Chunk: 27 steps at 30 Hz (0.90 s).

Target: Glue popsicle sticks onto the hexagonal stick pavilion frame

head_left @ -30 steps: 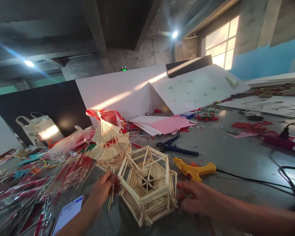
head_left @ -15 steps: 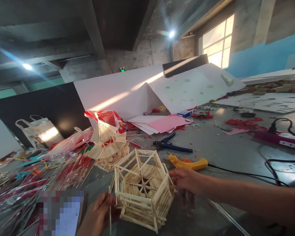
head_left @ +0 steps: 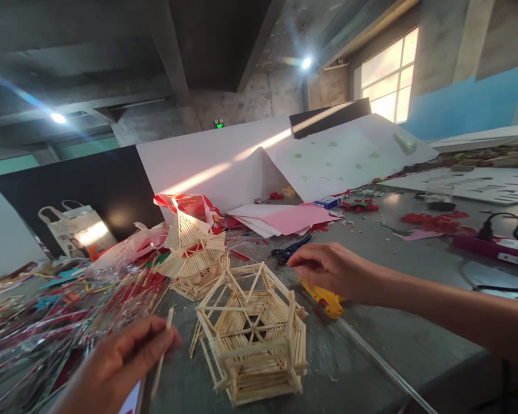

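Observation:
A hexagonal frame built of thin wooden sticks [head_left: 254, 333] stands on the grey table [head_left: 397, 259] in front of me. My left hand [head_left: 121, 359] is closed in a pinch on a single wooden stick [head_left: 163, 353], held just left of the frame. My right hand [head_left: 334, 270] hovers above and to the right of the frame, fingers curled and pinched together; whether anything is in them is unclear. Under it lies a yellow glue gun [head_left: 323, 296]. A second stick model with a pointed roof [head_left: 190, 253] stands behind the frame.
Dark blue pliers [head_left: 289, 251] lie behind my right hand. Pink and white paper sheets [head_left: 285, 218] and white boards [head_left: 259, 155] fill the back. Shiny red wrapped sticks [head_left: 69, 310] cover the left. A pink power strip [head_left: 496, 244] with cables sits at right.
Both hands have let go of the hexagonal frame. My left hand has drawn back left with one stick. My right hand has lifted up over the glue gun.

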Motion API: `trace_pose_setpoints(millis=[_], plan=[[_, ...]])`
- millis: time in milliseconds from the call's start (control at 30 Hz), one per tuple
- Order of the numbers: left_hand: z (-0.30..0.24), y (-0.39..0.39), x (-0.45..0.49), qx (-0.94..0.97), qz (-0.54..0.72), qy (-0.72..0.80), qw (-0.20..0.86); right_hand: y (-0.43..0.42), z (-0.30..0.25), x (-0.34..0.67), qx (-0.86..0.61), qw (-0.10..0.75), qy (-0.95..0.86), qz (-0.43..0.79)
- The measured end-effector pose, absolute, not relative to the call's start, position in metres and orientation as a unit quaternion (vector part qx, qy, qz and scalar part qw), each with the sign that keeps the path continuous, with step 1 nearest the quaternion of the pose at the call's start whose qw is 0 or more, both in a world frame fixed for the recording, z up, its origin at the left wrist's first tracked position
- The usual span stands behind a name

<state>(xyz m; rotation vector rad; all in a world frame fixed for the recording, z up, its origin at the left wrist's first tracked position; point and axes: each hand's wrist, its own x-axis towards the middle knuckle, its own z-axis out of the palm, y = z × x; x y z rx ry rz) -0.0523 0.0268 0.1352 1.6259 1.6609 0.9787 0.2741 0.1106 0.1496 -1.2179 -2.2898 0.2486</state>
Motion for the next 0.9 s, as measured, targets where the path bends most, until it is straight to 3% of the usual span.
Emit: trace_pose_setpoints(millis=[100, 200, 567, 900], plan=[[0.172, 0.047, -0.036, 0.715, 0.310, 0.597, 0.190, 0.106, 0.163, 0.262, -0.381, 0.268, -0.884, 0.042], [0.186, 0.067, -0.013, 0.769, 0.261, 0.562, 0.155, 0.104, 0.165, 0.253, -0.342, 0.273, -0.899, 0.006], [0.185, 0.111, 0.044, 0.838, 0.150, 0.454, 0.263, 0.107, 0.151, 0.267, -0.378, 0.316, -0.870, 0.032], [0.177, 0.131, 0.090, 0.861, 0.080, 0.437, 0.247, 0.098, 0.140, 0.312, -0.484, 0.305, -0.814, 0.100]])
